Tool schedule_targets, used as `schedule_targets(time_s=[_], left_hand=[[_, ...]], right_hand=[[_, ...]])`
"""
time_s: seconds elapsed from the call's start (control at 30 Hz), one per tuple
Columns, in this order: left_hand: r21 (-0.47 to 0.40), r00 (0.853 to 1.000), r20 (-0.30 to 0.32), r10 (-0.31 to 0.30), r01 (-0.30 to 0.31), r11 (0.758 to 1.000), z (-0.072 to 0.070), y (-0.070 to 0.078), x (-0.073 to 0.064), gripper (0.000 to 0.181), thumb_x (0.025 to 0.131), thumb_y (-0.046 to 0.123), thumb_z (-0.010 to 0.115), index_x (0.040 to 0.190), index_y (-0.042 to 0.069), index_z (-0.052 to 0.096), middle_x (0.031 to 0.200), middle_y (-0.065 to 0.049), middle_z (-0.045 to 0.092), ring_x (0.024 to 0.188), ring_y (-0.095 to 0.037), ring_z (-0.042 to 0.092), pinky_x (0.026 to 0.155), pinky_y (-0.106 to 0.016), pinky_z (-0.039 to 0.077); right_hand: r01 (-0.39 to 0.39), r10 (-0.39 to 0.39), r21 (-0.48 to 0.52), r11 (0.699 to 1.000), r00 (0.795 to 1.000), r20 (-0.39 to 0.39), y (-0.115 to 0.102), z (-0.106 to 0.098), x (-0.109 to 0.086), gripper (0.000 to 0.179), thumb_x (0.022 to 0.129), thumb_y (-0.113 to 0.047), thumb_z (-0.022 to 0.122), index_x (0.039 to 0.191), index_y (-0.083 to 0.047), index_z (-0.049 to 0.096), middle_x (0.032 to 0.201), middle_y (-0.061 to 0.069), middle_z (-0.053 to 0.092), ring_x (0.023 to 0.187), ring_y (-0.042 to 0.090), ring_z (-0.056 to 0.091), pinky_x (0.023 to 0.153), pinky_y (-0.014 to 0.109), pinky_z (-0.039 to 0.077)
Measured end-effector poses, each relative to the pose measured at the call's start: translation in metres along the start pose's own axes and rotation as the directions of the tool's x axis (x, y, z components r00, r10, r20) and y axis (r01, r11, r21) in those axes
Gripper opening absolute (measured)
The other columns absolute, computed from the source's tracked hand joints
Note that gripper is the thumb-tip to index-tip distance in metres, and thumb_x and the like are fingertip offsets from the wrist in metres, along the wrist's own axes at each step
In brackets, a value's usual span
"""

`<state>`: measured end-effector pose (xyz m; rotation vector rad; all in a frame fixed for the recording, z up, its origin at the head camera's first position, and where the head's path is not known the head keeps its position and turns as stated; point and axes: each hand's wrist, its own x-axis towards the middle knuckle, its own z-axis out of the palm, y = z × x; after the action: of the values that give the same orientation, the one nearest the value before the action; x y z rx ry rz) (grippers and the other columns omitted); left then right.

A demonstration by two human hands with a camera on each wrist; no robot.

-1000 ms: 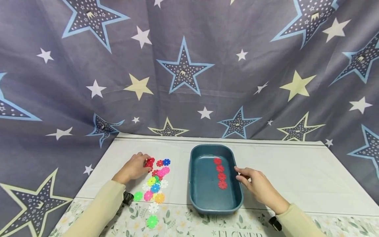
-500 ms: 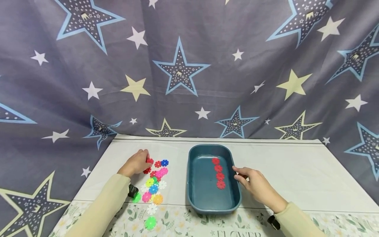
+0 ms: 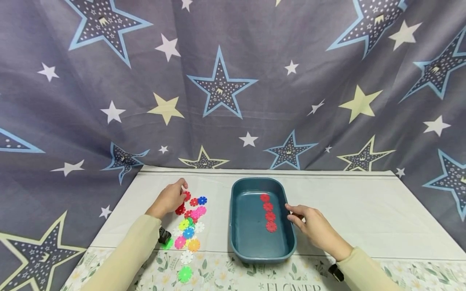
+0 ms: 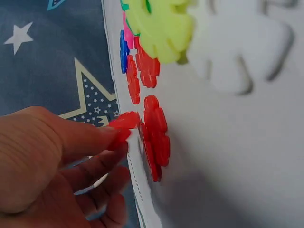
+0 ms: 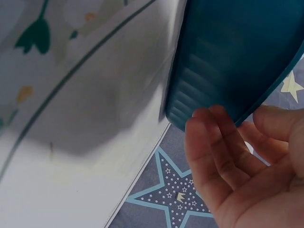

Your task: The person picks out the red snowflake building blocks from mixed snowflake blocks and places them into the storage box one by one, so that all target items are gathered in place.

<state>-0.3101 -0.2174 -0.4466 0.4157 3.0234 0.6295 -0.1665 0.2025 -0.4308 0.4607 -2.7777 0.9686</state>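
Observation:
My left hand [image 3: 168,199] pinches a red flower-shaped plastic disc [image 4: 124,122] between thumb and fingers, at the far end of a loose group of discs on the table. Right beside it lie more red discs [image 4: 155,133], overlapping each other. The blue-green rectangular tray [image 3: 232,222] stands to the right of the group. Several red discs [image 3: 270,217] form a line inside it, along its right side. My right hand [image 3: 317,227] holds the tray's right rim, with the thumb at the edge and the fingers against the outer wall in the right wrist view.
Near the left hand lie a blue disc [image 3: 202,200], pink discs [image 3: 199,211], a yellow disc [image 3: 183,224], an orange disc [image 3: 194,245] and white discs. One green disc [image 3: 185,274] lies closest to the front, on the floral cloth [image 3: 222,273]. A star-patterned curtain [image 3: 233,101] hangs behind the table.
My left hand's fingers have shifted at the red discs, and one now comes up between thumb and fingers. The right hand and the tray hold their place as the head view turns slightly.

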Motion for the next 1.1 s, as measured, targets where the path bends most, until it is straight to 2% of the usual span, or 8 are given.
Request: schedule_targets(time_s=[0.1,0.2,0.3,0.47,0.63,0.77,0.93,1.1], left_hand=[[-0.041,0.998,-0.058,0.04,-0.043,0.998,-0.003,0.002,-0.003,0.014,0.089,0.001,0.059,0.101,0.008,0.054,0.07,-0.002,0.057,0.05,-0.014,0.049,0.048,-0.031,0.04],[-0.032,0.985,-0.134,0.111,-0.116,0.993,-0.008,0.007,-0.008,0.009,0.088,0.001,0.062,0.093,0.009,0.063,0.075,0.0,0.06,0.058,-0.013,0.05,0.054,-0.03,0.041],[-0.011,0.963,-0.194,0.187,-0.193,0.981,-0.014,0.017,-0.015,0.007,0.085,0.004,0.068,0.09,0.009,0.071,0.082,0.0,0.063,0.069,-0.016,0.051,0.061,-0.031,0.044],[0.008,0.918,-0.232,0.321,-0.328,0.945,-0.02,0.039,-0.032,0.018,0.081,0.005,0.072,0.099,0.007,0.073,0.095,-0.004,0.066,0.081,-0.021,0.057,0.068,-0.035,0.048],[-0.015,0.881,-0.237,0.41,-0.426,0.905,-0.02,0.059,-0.047,0.029,0.079,0.007,0.075,0.108,0.005,0.071,0.102,-0.005,0.066,0.092,-0.021,0.058,0.077,-0.038,0.05],[-0.01,0.851,-0.223,0.476,-0.49,0.872,-0.02,0.076,-0.055,0.035,0.078,0.009,0.077,0.112,0.006,0.069,0.106,-0.004,0.065,0.098,-0.018,0.056,0.082,-0.035,0.05],[0.002,0.804,-0.196,0.561,-0.572,0.82,-0.021,0.098,-0.062,0.036,0.08,0.01,0.075,0.115,0.008,0.068,0.108,-0.001,0.065,0.099,-0.014,0.054,0.084,-0.032,0.049],[-0.049,0.782,-0.139,0.607,-0.618,0.785,-0.016,0.114,-0.064,0.039,0.082,0.007,0.069,0.121,0.009,0.066,0.114,0.002,0.065,0.102,-0.011,0.054,0.086,-0.031,0.047]], right_hand=[[-0.002,0.002,-0.004,1.0,1.0,0.001,-0.001,0.0,0.0,0.034,0.09,-0.014,0.065,0.122,-0.002,0.063,0.099,0.003,0.068,0.076,0.007,0.059,0.061,0.027,0.044],[0.0,0.0,-0.012,1.0,1.0,0.002,-0.002,-0.001,0.001,0.034,0.09,-0.014,0.065,0.122,-0.001,0.063,0.096,0.0,0.067,0.076,0.007,0.059,0.061,0.027,0.045],[-0.006,0.006,-0.017,1.0,1.0,0.005,-0.003,-0.001,0.001,0.034,0.09,-0.014,0.065,0.122,-0.002,0.063,0.094,-0.002,0.067,0.075,0.007,0.059,0.062,0.027,0.044],[-0.007,0.007,-0.024,1.0,1.0,0.004,-0.003,-0.001,0.001,0.034,0.09,-0.013,0.065,0.122,-0.001,0.063,0.094,-0.001,0.067,0.075,0.007,0.058,0.062,0.028,0.044],[0.001,-0.001,-0.025,1.0,1.0,-0.002,-0.002,0.0,0.0,0.034,0.09,-0.014,0.065,0.122,-0.002,0.063,0.095,-0.001,0.067,0.076,0.007,0.059,0.063,0.028,0.045],[0.009,-0.009,-0.017,1.0,1.0,-0.004,-0.001,0.001,-0.001,0.034,0.09,-0.014,0.064,0.122,-0.001,0.063,0.097,0.0,0.067,0.077,0.008,0.06,0.063,0.028,0.046],[0.006,-0.006,-0.015,1.0,1.0,-0.005,-0.001,0.001,-0.001,0.035,0.09,-0.014,0.064,0.122,-0.001,0.063,0.095,0.0,0.067,0.077,0.008,0.06,0.063,0.028,0.045],[0.007,-0.007,-0.018,1.0,1.0,-0.005,0.0,0.002,-0.001,0.035,0.09,-0.013,0.065,0.123,-0.001,0.062,0.092,-0.002,0.066,0.076,0.007,0.059,0.062,0.028,0.045]])
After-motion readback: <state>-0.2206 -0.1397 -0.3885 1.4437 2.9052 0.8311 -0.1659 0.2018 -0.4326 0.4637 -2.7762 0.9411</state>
